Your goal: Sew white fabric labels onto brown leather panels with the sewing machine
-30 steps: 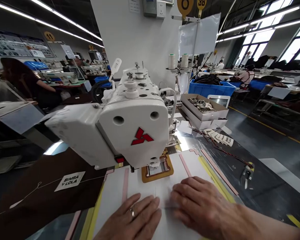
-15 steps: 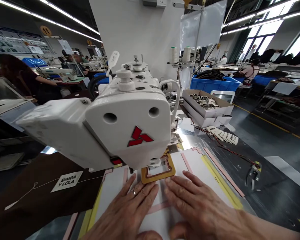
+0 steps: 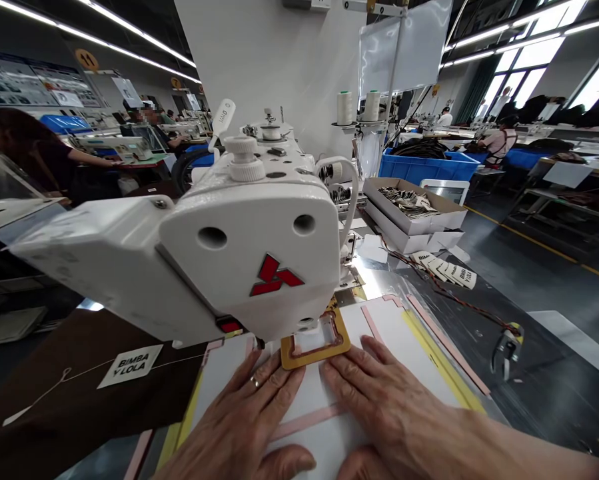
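My left hand lies flat on a white sheet with pink and yellow strips. Its fingers point at the brown-yellow clamp frame under the head of a white sewing machine. On the other side of the sheet my right hand also rests flat, fingertips close to the frame's right front corner. Neither hand grips anything. The needle area is mostly hidden behind the machine head. Left of the sheet, a printed label and a white thread lie on dark brown material.
Thread snips lie on the metal table at the right, near a twisted cable and fanned labels. Behind them stand a cardboard box of labels and a blue crate. People sit at other machines further back.
Both hands have shifted slightly left on the sheet, and my left thumb now stretches further out. The clamp frame stays in about the same place.
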Available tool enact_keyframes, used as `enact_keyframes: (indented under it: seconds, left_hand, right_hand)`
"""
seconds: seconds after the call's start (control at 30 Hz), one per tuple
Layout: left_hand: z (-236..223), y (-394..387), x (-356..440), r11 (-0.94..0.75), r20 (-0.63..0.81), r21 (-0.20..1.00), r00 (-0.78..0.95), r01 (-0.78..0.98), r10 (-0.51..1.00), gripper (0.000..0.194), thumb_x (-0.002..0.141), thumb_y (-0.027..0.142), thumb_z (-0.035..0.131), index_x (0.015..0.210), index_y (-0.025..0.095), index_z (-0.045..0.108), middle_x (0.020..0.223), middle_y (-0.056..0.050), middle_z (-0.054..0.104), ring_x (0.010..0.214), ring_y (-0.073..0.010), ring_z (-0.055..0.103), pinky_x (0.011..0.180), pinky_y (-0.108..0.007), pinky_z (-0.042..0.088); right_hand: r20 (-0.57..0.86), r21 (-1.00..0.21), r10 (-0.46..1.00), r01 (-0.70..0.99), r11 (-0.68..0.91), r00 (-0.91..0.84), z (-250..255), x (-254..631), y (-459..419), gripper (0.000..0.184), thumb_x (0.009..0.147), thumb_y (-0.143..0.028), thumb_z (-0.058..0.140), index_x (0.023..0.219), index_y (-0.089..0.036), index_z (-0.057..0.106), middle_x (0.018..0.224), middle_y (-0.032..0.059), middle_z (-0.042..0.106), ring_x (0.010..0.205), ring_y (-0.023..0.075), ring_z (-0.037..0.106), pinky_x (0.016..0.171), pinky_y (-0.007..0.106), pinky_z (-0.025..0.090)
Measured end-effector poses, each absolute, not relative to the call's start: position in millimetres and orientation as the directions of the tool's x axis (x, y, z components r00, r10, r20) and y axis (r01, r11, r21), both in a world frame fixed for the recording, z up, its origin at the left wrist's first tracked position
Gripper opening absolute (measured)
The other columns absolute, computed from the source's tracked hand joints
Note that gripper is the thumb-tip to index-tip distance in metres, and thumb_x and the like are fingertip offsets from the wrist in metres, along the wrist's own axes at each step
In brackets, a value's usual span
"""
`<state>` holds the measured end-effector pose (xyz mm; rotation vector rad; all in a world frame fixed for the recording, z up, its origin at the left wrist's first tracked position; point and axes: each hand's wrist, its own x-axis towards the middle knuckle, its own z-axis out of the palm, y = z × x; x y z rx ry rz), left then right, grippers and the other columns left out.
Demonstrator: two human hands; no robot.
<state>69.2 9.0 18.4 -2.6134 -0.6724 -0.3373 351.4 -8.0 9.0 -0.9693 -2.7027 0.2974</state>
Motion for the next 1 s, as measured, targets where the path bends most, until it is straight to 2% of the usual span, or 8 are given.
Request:
enact_keyframes:
  seconds: [0.23,0.43,0.5,0.67,0.77,0.87,0.93,1.0]
  left_hand:
    - [22.6,10.8,69.7,-0.778,0.356,-0.312,0.826,0.546,0.437,0.075,0.105,0.065,0.048,0.149,0.006,0.055,0.158,-0.011,0.053,0.145,-0.0248,0.053,0.135,-0.039,0.0]
    - [19.8,8.1,68.7,-0.782,0.351,-0.294,0.823,0.549,0.446,0.074,0.105,0.066,0.049,0.15,0.007,0.055,0.158,-0.011,0.054,0.148,-0.0244,0.05,0.135,-0.039,0.002]
    - [19.9,8.1,69.4,-0.783,0.345,-0.292,0.824,0.55,0.45,0.075,0.105,0.064,0.05,0.153,0.007,0.052,0.16,-0.011,0.051,0.15,-0.0244,0.047,0.135,-0.039,0.002]
    - [18.8,8.0,67.1,-0.791,0.323,-0.283,0.83,0.543,0.455,0.082,0.103,0.065,0.054,0.158,0.006,0.045,0.166,-0.011,0.043,0.154,-0.0244,0.042,0.135,-0.037,0.0]
    - [16.4,7.0,64.7,-0.788,0.317,-0.278,0.827,0.55,0.465,0.079,0.102,0.065,0.057,0.156,0.008,0.048,0.165,-0.01,0.045,0.156,-0.0257,0.038,0.135,-0.039,0.007]
    - [15.2,6.1,63.5,-0.79,0.349,-0.266,0.819,0.553,0.456,0.078,0.1,0.064,0.059,0.156,0.01,0.049,0.162,-0.009,0.048,0.157,-0.0263,0.037,0.135,-0.042,0.014]
    - [15.4,5.8,63.2,-0.791,0.364,-0.265,0.817,0.552,0.448,0.078,0.1,0.066,0.058,0.156,0.011,0.049,0.163,-0.008,0.048,0.155,-0.0269,0.04,0.134,-0.043,0.018]
    - [16.2,5.5,63.5,-0.785,0.349,-0.282,0.821,0.552,0.452,0.077,0.101,0.066,0.057,0.155,0.012,0.05,0.163,-0.007,0.047,0.15,-0.0287,0.048,0.13,-0.045,0.03]
  right_hand:
    - [0.161,-0.254,0.653,0.609,0.752,-0.74,9.9,349.4,-6.0,0.105,0.092,-0.087,0.047,0.152,-0.002,0.053,0.153,0.0274,0.056,0.145,0.0435,0.052,0.12,0.068,0.04]
    - [0.192,-0.289,0.667,0.608,0.739,-0.72,9.6,350.9,-8.7,0.104,0.09,-0.087,0.052,0.151,-0.004,0.054,0.153,0.0264,0.057,0.146,0.0414,0.05,0.124,0.066,0.036]
    - [0.169,-0.307,0.673,0.611,0.73,-0.72,7.4,353.5,-9.7,0.103,0.091,-0.084,0.055,0.156,-0.006,0.048,0.158,0.0252,0.051,0.152,0.0403,0.043,0.126,0.065,0.031]
    - [0.11,-0.356,0.637,0.568,0.742,-0.763,2.4,355.6,-6.4,0.109,0.095,-0.08,0.055,0.169,-0.008,0.021,0.17,0.0221,0.033,0.162,0.0375,0.022,0.132,0.064,0.009]
    - [0.115,-0.405,0.593,0.507,0.761,-0.797,7.8,348.0,-0.7,0.113,0.094,-0.079,0.056,0.171,-0.008,0.013,0.173,0.0224,0.025,0.163,0.0362,0.018,0.133,0.058,0.004]
    - [0.124,-0.455,0.596,0.488,0.744,-0.793,16.6,339.7,5.4,0.112,0.095,-0.078,0.057,0.172,-0.011,0.011,0.174,0.0216,0.024,0.164,0.0347,0.017,0.134,0.055,0.007]
    - [0.109,-0.462,0.61,0.503,0.73,-0.785,19.8,339.4,8.5,0.113,0.093,-0.078,0.06,0.172,-0.014,0.01,0.173,0.0215,0.028,0.163,0.0355,0.02,0.133,0.056,0.008]
    - [0.094,-0.439,0.616,0.522,0.731,-0.782,19.8,344.8,10.1,0.116,0.091,-0.08,0.061,0.173,-0.016,0.008,0.173,0.0218,0.028,0.163,0.0374,0.02,0.132,0.062,0.004]
